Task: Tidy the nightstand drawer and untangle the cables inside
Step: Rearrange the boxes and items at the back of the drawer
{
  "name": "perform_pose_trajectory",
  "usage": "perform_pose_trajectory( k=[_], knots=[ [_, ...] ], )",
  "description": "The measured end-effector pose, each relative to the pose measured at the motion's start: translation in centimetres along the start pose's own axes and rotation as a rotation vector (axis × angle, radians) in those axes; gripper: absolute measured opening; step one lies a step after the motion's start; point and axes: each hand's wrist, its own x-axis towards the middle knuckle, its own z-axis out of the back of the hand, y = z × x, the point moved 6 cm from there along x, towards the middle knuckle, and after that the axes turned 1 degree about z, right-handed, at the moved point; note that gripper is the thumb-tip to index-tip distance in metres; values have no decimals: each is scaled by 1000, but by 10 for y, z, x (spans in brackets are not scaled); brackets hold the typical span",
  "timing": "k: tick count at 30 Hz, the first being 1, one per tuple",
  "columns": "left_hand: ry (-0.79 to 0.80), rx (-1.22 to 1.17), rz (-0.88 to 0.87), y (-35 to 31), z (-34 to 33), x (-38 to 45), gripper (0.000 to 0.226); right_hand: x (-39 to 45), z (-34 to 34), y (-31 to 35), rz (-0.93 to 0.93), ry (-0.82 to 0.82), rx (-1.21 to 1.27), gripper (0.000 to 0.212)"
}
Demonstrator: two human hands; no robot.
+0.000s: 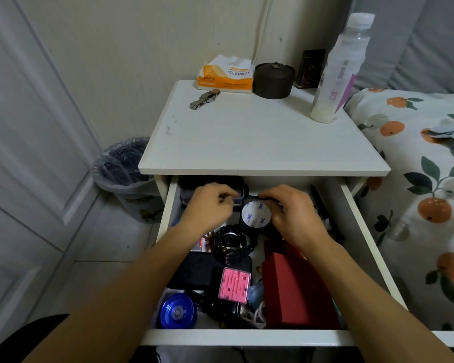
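Our right hand [294, 213] grips the black mount [256, 214] at the drawer's [362, 231] back; the left hand [210, 205] pinches something small beside it. We should lift slowly, freeing cables [254, 314] lying near the front.

Both hands [249, 205] reach into cluttered open drawer [247, 337].

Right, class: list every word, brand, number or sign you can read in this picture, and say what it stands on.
"3M", printed repeatedly: on the round white adhesive pad on the black object under the right hand.
Orange-and-white tissue pack: a line of printed characters, too blurred to read.
Tall white plastic bottle: label print, too blurred.
Dark box behind the bottle: markings unreadable.
Grey waste bin: yellowish print, unreadable.
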Motion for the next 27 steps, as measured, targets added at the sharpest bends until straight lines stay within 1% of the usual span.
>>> perform_pose_trajectory(
  k=[1, 2, 3, 4, 5, 7, 9, 10, 11, 13, 14, 15, 17, 18, 19, 20, 23, 27],
  knots=[
    [76, -230, 46, -6, -7, -5, 20, 1, 2, 1, 9, -34, 24, 25],
    [140, -387, 91, -12, -14, -9, 16, 1, 4, 2, 5, -64, 53, 24],
    [169, -444, 104, -15, -20, -11, 10, 1, 6, 2, -8, -90, 87, 22],
    [163, -463, 97, -17, -21, -12, 6, 1, 7, 2, -21, -116, 116, 20],
    [134, -477, 97, -16, -20, -12, 9, 0, 8, 2, -28, -138, 128, 18],
    [45, -542, 170, -5, -13, -9, 15, -2, 9, -1, -60, -142, 80, 16],
    [-34, -612, 279, 12, -5, -7, 17, -3, 8, -14, -199, -107, 36, 25],
    [-48, -636, 324, 19, -3, -7, 17, -4, 7, -24, -323, -80, 86, 30],
    [-47, -637, 356, 26, -2, -6, 17, -7, 4, -33, -471, -48, 223, 30],
    [-35, -570, 392, 34, -3, -6, 26, -14, -9, -43, -722, 28, 586, 22],
    [-32, -495, 389, 35, -3, -7, 34, -16, -14, -44, -773, 61, 671, 17],
    [-39, -361, 346, 33, -2, -7, 41, -16, -17, -44, -785, 80, 692, 13],
    [-79, 3, 171, 18, 3, -11, 50, -14, -18, -43, -761, 72, 676, 9],
    [-113, 144, 70, 7, 4, -14, 50, -12, -18, -42, -738, 59, 646, 9],
    [-138, 236, 6, -2, 5, -16, 49, -11, -21, -42, -717, 49, 624, 10],
    [-151, 288, -14, -8, 5, -17, 48, -10, -21, -41, -695, 38, 614, 13],
    [-116, 407, 59, -12, 1, -19, 47, -7, -24, -34, -623, 5, 622, 17],
    [-87, 466, 144, -10, 0, -21, 33, -8, -24, -28, -561, -12, 623, 14]
  ],
)
